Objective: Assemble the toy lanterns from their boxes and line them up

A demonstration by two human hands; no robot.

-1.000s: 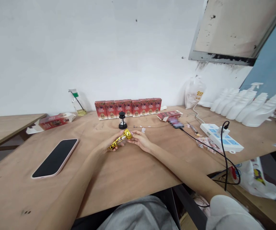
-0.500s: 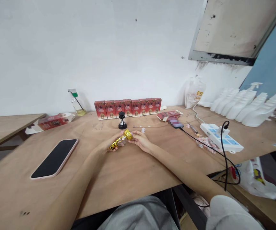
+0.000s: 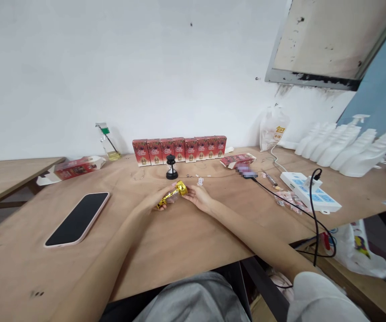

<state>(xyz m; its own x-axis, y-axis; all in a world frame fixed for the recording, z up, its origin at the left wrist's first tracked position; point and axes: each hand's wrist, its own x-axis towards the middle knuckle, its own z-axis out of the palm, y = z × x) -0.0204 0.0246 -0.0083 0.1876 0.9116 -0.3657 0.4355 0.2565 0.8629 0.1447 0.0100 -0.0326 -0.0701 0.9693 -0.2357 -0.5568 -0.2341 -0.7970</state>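
Note:
A small gold lantern [image 3: 181,188] with a clear middle lies tilted between my hands above the table. My left hand [image 3: 158,198] is closed around its body and lower end. At the lantern's other gold end, the fingers of my right hand [image 3: 198,197] press against it. Just beyond them stands a small black lantern [image 3: 172,168], upright on the table. A little white piece [image 3: 200,181] lies behind my right hand.
Several red boxes [image 3: 190,150] stand in a row along the wall. A phone [image 3: 78,219] lies at left, beside an opened red box [image 3: 75,167]. At right are a power strip [image 3: 327,203], black cable and white spray bottles [image 3: 352,154]. A co-worker's hand shows at the far right.
The gold lantern has turned slightly in my hands, its right end a little further right and lower. My head view has shifted slightly; the things on the table stay put.

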